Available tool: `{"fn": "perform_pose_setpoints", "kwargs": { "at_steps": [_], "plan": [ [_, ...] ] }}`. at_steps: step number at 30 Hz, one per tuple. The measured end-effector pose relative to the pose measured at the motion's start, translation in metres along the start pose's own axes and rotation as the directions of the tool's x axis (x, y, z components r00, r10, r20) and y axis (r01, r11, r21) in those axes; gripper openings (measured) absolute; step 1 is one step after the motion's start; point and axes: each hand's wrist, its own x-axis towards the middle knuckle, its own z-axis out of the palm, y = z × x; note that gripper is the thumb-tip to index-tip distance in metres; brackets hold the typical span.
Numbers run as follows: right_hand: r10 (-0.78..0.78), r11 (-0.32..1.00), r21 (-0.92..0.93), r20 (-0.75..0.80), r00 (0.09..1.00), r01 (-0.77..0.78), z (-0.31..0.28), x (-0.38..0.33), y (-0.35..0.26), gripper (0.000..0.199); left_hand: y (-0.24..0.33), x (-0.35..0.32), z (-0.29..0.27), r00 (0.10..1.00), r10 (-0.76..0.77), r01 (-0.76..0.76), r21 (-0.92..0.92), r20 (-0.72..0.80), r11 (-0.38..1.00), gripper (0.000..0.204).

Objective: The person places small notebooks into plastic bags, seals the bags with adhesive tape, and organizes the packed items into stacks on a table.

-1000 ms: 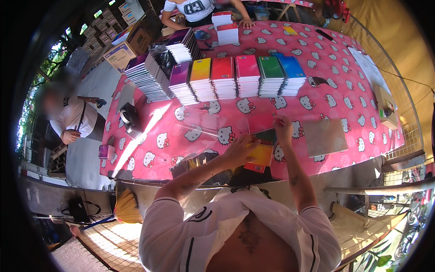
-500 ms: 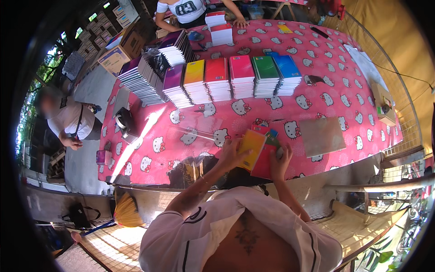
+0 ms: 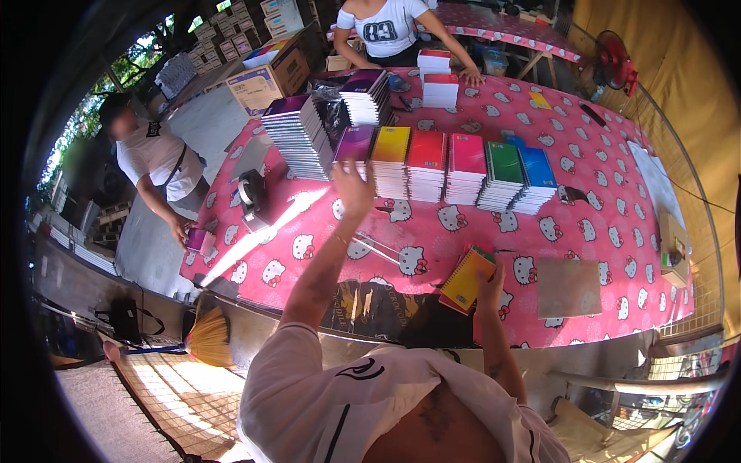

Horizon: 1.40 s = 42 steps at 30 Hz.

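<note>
My left hand [image 3: 355, 189] is stretched forward to the stack with a purple notebook [image 3: 355, 140] on top, its spread fingers at the stack's front edge. My right hand [image 3: 491, 284] grips a small bundle of spiral notebooks near the table's front edge. A yellow notebook [image 3: 463, 282] lies uppermost in that bundle, and red and green edges show behind it. Beside the purple stack stand notebook stacks topped in yellow [image 3: 391, 145], red [image 3: 427, 150], pink [image 3: 465, 157], green [image 3: 504, 164] and blue [image 3: 538, 167].
Taller notebook piles [image 3: 297, 139] stand at the back left, near a black tape dispenser [image 3: 252, 199]. A flat greyish sheet [image 3: 569, 288] lies right of my right hand. One person [image 3: 166, 158] reaches to a small purple pad [image 3: 201, 241]; another [image 3: 390, 31] leans on the far side.
My left hand has left the bundle and reached forward to the purple stack. My right hand keeps the bundle. The person at left has reached to the small pad. The view has shifted.
</note>
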Motion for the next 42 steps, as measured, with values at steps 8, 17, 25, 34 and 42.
{"fn": "perform_pose_setpoints", "kwargs": {
  "at_steps": [8,17,25,34,42],
  "plan": [
    [-0.024,0.936,0.353,0.002,1.000,0.022,0.001,-0.021,0.004,0.056,-0.062,0.077,-0.014,0.996,-0.086,0.083,0.060,0.034,0.995,0.041],
    [0.232,0.874,0.412,0.114,0.966,-0.259,-0.027,-0.020,-0.023,0.059,0.182,-0.061,-0.066,0.038,0.812,-0.311,-0.765,0.583,0.564,0.033],
    [0.248,0.903,0.283,0.273,0.929,-0.324,-0.025,-0.008,-0.023,0.036,0.114,-0.195,-0.013,0.519,0.123,0.199,-0.260,0.846,0.945,0.086],
    [0.256,0.721,0.352,0.664,0.702,-0.596,0.000,-0.039,-0.098,0.034,0.040,-0.206,-0.115,0.667,0.462,0.074,-0.668,0.585,0.740,0.077],
    [0.295,0.625,0.034,0.915,0.276,-0.780,0.115,-0.125,-0.159,0.035,-0.047,-0.154,-0.227,0.513,0.839,-0.679,-0.512,0.180,0.526,0.075]
  ]
}}
